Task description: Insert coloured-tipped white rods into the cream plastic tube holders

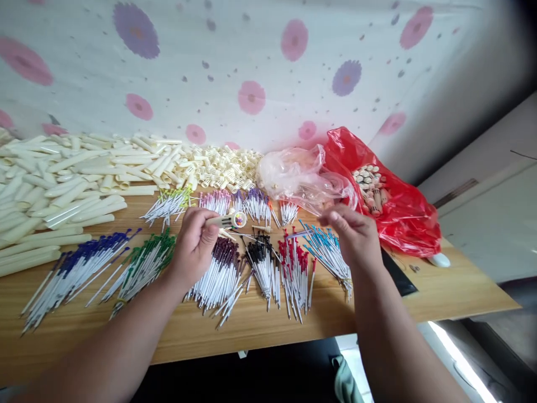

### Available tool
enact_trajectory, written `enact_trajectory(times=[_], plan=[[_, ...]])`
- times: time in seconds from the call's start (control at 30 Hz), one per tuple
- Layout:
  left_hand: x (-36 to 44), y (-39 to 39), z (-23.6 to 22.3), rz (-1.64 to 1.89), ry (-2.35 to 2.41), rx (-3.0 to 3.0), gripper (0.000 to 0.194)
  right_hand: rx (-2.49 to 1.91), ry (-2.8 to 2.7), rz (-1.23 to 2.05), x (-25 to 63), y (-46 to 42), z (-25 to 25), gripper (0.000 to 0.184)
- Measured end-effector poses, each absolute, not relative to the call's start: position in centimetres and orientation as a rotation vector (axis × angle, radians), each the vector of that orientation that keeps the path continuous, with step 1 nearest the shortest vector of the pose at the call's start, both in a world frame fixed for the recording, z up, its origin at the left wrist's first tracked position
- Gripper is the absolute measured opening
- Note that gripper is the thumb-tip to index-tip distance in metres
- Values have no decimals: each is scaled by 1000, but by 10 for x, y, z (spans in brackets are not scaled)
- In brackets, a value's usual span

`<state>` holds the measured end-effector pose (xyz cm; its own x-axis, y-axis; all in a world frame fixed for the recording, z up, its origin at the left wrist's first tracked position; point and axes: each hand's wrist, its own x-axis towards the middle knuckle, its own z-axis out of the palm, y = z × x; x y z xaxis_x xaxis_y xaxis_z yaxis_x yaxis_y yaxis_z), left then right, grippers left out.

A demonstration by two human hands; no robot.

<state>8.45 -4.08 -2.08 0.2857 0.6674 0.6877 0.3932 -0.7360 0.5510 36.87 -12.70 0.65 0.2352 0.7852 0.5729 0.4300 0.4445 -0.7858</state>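
My left hand (196,242) is closed around a cream pen barrel (226,220) whose open end shows several coloured tips. My right hand (351,234) hovers over the refill piles with its fingers pinched on a thin purple-tipped refill (296,233). Below the hands lie sorted piles of pen refills on the wooden table (251,327): blue (75,268), green (142,263), dark purple (220,268), black (262,263), red (296,266) and light blue (329,249).
A big heap of cream pen barrels (62,179) fills the left, with small cream clips (222,165) behind. A clear bag (300,176) and a red bag (398,207) of wooden-looking caps sit at the right. A flowered cloth (251,67) hangs behind.
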Motion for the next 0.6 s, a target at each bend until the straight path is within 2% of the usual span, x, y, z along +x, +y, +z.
enact_trajectory(times=[0.07, 0.13, 0.23, 0.37, 0.6], plan=[[86, -40, -22, 1373, 962, 2284, 30, -1408, -1582, 385, 386, -151, -8, 19], [86, -39, -23, 1314, 949, 2293, 30, -1572, -1767, 381, 392, -171, -24, 16], [87, -40, -23, 1251, 951, 2295, 33, -1686, -1997, 247, 390, -185, -41, 19], [88, -40, -23, 1220, 1008, 2274, 37, -1686, -2235, 60, 388, -180, -45, 24], [90, -37, -27, 1190, 1059, 2198, 30, -1494, -2572, 17, 407, -163, -39, 20]])
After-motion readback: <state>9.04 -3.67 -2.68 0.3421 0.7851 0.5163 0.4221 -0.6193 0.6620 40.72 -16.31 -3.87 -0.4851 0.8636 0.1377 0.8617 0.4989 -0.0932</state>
